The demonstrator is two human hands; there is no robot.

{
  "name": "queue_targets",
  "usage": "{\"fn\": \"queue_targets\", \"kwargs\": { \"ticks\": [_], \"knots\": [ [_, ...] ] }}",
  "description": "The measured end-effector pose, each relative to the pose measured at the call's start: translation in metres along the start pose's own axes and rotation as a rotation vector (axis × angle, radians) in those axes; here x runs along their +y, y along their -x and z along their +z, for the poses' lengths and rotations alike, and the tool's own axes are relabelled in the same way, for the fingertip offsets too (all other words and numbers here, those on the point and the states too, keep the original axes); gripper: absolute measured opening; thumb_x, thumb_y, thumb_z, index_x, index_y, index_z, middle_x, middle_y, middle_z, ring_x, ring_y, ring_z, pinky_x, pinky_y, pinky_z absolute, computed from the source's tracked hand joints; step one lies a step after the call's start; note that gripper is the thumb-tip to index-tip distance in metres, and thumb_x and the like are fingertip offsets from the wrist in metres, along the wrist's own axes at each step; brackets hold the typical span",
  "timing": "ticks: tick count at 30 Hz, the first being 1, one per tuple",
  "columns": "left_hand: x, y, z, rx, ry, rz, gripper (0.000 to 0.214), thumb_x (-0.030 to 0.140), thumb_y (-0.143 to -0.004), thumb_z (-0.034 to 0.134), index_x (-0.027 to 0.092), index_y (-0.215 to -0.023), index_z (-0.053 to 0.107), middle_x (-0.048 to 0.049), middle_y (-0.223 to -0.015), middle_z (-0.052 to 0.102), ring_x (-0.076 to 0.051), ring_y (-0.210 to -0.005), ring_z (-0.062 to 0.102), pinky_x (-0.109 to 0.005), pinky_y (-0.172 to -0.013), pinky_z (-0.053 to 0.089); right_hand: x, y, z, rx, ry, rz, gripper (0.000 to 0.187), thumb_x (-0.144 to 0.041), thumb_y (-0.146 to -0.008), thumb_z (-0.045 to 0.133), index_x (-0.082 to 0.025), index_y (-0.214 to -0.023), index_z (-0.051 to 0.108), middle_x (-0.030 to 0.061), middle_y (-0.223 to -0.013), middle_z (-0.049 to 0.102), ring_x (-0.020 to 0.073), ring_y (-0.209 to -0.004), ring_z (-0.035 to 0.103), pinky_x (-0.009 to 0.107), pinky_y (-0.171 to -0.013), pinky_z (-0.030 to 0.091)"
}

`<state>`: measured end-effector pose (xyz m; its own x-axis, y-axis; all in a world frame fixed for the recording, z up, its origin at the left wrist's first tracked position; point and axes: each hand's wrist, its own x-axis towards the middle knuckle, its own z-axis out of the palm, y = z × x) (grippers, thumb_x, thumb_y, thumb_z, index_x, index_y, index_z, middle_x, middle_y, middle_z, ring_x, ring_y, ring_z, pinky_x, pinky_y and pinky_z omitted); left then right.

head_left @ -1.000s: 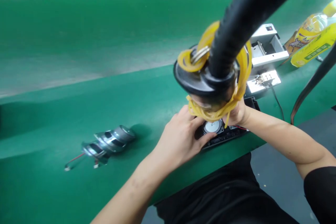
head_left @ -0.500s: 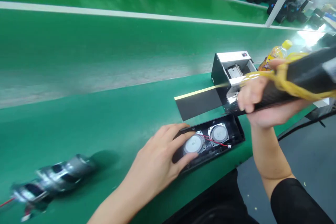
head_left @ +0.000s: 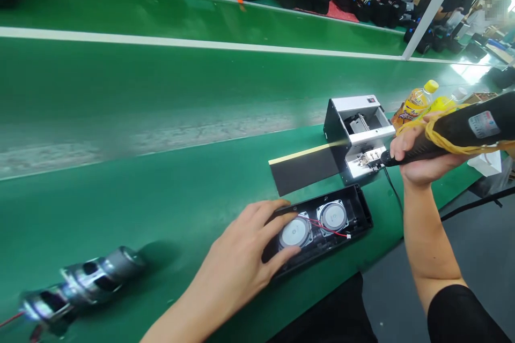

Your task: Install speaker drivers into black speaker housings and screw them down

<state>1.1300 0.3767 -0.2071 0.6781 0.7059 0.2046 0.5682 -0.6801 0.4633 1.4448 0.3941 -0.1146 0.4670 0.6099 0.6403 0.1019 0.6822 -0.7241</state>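
Note:
A black speaker housing [head_left: 354,209] lies near the front edge of the green bench, with two round silver speaker drivers [head_left: 295,232] and a red wire inside. My left hand [head_left: 241,262] rests on its left end, fingers spread flat over the housing and the left driver. My right hand [head_left: 418,158] is wrapped around a black electric screwdriver [head_left: 462,128] bound with yellow rubber bands. The screwdriver's tip points at the tray of a white screw feeder box [head_left: 362,134] just behind the housing.
A pair of silver speaker drivers [head_left: 80,286] with a red wire lies blurred at the left on the bench. Yellow drink bottles [head_left: 416,102] stand right of the feeder. A green conveyor belt [head_left: 161,96] runs behind. Black goods and another person are far back.
My right hand lifted the screwdriver off the housing and swung it right to the feeder box. My left hand stayed on the housing. The view tilted up.

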Motion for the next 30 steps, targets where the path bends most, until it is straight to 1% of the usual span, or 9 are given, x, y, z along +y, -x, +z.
{"fn": "queue_targets", "kwargs": {
  "ticks": [5,10,14,17,21,25,28,30],
  "knots": [
    [0.000,0.000,-0.002,-0.018,0.018,-0.012,0.043,0.058,-0.100,0.055,0.026,-0.124,0.072,-0.0115,-0.138,0.068,-0.034,-0.125,0.064,-0.050,-0.100,0.059,0.003,0.005,-0.007,-0.018,-0.018,0.002,0.067,-0.091,-0.085,0.044,-0.027,-0.096,0.062,-0.0082,-0.050,0.048,0.0107,-0.031,0.038,0.020,-0.033,0.035],
    [-0.004,-0.002,-0.008,-0.091,0.020,0.000,0.043,0.057,-0.098,0.061,0.028,-0.128,0.071,-0.0103,-0.142,0.066,-0.034,-0.127,0.064,-0.049,-0.100,0.061,0.003,0.007,-0.007,0.010,0.017,0.043,0.073,-0.095,-0.080,0.042,-0.026,-0.095,0.063,-0.0082,-0.049,0.047,0.0114,-0.030,0.037,0.021,-0.032,0.033],
    [-0.003,-0.002,-0.009,-0.061,0.035,-0.009,0.042,0.058,-0.098,0.061,0.028,-0.125,0.073,-0.0105,-0.142,0.067,-0.034,-0.127,0.064,-0.047,-0.100,0.061,-0.003,0.009,-0.010,0.010,0.037,0.089,0.075,-0.096,-0.080,0.042,-0.027,-0.100,0.066,-0.0081,-0.050,0.049,0.0125,-0.029,0.037,0.023,-0.031,0.033],
    [-0.001,-0.001,-0.006,-0.034,0.043,-0.010,0.041,0.058,-0.097,0.061,0.029,-0.123,0.073,-0.0100,-0.140,0.068,-0.034,-0.126,0.065,-0.047,-0.099,0.061,-0.009,0.007,-0.012,0.013,0.018,0.063,0.073,-0.094,-0.084,0.038,-0.030,-0.104,0.066,-0.0083,-0.051,0.048,0.0127,-0.030,0.036,0.023,-0.031,0.032],
    [0.001,0.000,-0.003,0.000,0.043,-0.024,0.040,0.056,-0.098,0.059,0.028,-0.122,0.073,-0.0108,-0.141,0.067,-0.034,-0.127,0.064,-0.049,-0.100,0.060,-0.011,-0.003,-0.006,0.051,0.022,0.016,0.073,-0.093,-0.086,0.033,-0.028,-0.098,0.063,-0.0083,-0.053,0.043,0.0110,-0.031,0.036,0.021,-0.032,0.032],
    [0.000,0.000,-0.003,-0.014,0.037,-0.024,0.041,0.056,-0.098,0.059,0.026,-0.123,0.072,-0.0120,-0.141,0.067,-0.035,-0.127,0.063,-0.050,-0.100,0.060,-0.002,-0.008,0.000,0.022,0.046,0.046,0.074,-0.095,-0.083,0.036,-0.025,-0.092,0.060,-0.0084,-0.051,0.041,0.0107,-0.031,0.035,0.021,-0.032,0.031],
    [-0.002,-0.001,-0.006,-0.054,0.031,0.002,0.040,0.054,-0.098,0.061,0.026,-0.125,0.071,-0.0123,-0.142,0.066,-0.034,-0.128,0.062,-0.050,-0.102,0.060,0.003,-0.005,0.000,0.034,0.056,0.063,0.078,-0.098,-0.080,0.036,-0.025,-0.090,0.061,-0.0083,-0.050,0.041,0.0105,-0.030,0.033,0.021,-0.031,0.029],
    [-0.002,-0.001,-0.006,-0.063,0.024,0.018,0.040,0.055,-0.098,0.062,0.026,-0.125,0.070,-0.0129,-0.145,0.063,-0.035,-0.130,0.062,-0.052,-0.102,0.060,0.003,-0.002,-0.003,0.037,0.069,0.055,0.078,-0.097,-0.081,0.035,-0.025,-0.091,0.063,-0.0081,-0.050,0.041,0.0108,-0.030,0.033,0.022,-0.031,0.030]
  ]
}}
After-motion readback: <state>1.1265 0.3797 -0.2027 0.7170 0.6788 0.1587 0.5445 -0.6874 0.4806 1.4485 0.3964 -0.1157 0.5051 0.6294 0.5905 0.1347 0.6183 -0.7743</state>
